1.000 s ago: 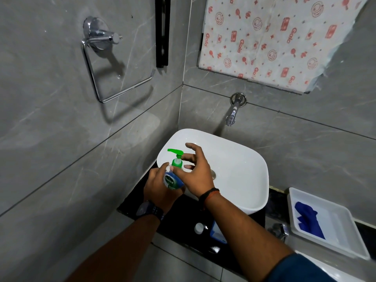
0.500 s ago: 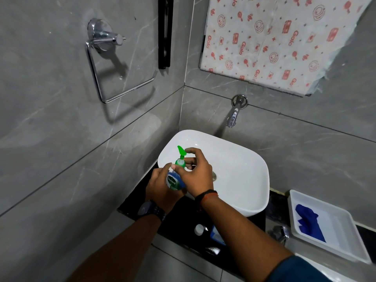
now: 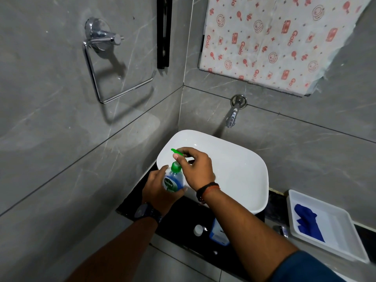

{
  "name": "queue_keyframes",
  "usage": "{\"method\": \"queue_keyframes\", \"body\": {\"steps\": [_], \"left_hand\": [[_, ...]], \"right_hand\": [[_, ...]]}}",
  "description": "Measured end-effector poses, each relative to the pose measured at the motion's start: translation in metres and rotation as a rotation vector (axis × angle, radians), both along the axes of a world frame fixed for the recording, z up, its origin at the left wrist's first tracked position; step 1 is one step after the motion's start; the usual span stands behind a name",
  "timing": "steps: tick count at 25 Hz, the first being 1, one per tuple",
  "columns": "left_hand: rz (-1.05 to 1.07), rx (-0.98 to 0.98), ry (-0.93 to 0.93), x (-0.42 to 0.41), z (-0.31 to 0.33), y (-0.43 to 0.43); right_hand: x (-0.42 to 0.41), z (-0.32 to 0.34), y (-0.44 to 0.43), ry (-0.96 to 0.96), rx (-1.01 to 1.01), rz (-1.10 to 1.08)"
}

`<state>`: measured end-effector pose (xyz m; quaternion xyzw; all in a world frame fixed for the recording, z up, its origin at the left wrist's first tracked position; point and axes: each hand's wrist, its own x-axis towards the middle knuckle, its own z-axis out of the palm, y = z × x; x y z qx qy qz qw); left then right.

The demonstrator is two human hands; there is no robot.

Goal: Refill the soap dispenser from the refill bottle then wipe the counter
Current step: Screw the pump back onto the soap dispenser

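A clear soap dispenser [image 3: 172, 181] with a blue Dettol label and a green pump top [image 3: 176, 153] is held at the left rim of the white basin [image 3: 240, 165]. My left hand [image 3: 157, 190] grips its body from below. My right hand [image 3: 196, 169] pinches the green pump head from above, its nozzle pointing away to the upper left. On the black counter [image 3: 179, 224] below my right forearm lies a blue refill bottle [image 3: 218, 234], partly hidden, with a small white cap [image 3: 198, 230] beside it. A blue cloth [image 3: 307, 221] lies in a white tray [image 3: 345, 247] at the right.
A chrome tap [image 3: 234, 112] juts from the grey tiled wall above the basin. A chrome towel ring [image 3: 114, 64] hangs on the left wall. A patterned sheet [image 3: 274, 41] covers the area above the tap. A chrome fitting [image 3: 281, 230] sits between basin and tray.
My right hand has turned the green pump head, so the nozzle swung from pointing left to pointing away to the upper left. My left hand keeps holding the dispenser in the same place.
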<state>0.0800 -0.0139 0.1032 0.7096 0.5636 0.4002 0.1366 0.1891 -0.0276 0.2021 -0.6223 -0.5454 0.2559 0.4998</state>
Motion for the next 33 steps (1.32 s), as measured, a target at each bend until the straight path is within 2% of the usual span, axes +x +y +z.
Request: {"method": "queue_keyframes", "body": {"steps": [7,10,12,15,16,21,26,30,33], "left_hand": [[0.060,0.076,0.011,-0.015,0.006,-0.001],[0.042,-0.010,-0.026,-0.024,-0.007,0.001],[0.018,-0.095,-0.076,-0.032,-0.021,0.006],[0.024,-0.227,-0.230,-0.045,-0.044,0.016],[0.042,-0.234,-0.250,-0.049,-0.052,0.020],[0.088,-0.224,-0.281,-0.058,-0.102,0.037],[0.116,-0.211,-0.224,-0.064,-0.133,0.036],[0.100,-0.206,-0.218,-0.068,-0.134,0.034],[0.080,-0.190,-0.223,-0.071,-0.126,0.028]], "right_hand": [[0.002,-0.011,0.015,-0.118,-0.008,0.373],[-0.003,-0.025,0.022,-0.106,-0.043,0.430],[-0.010,-0.040,0.024,-0.104,-0.023,0.402],[-0.020,-0.080,0.020,-0.014,0.076,0.165],[-0.023,-0.101,0.018,-0.037,0.067,0.103],[-0.021,-0.210,0.004,-0.469,-0.245,0.192],[-0.023,-0.274,0.005,-0.792,-0.232,0.237],[-0.027,-0.286,0.007,-0.906,-0.217,0.221],[-0.026,-0.281,0.006,-0.830,-0.224,0.234]]}}
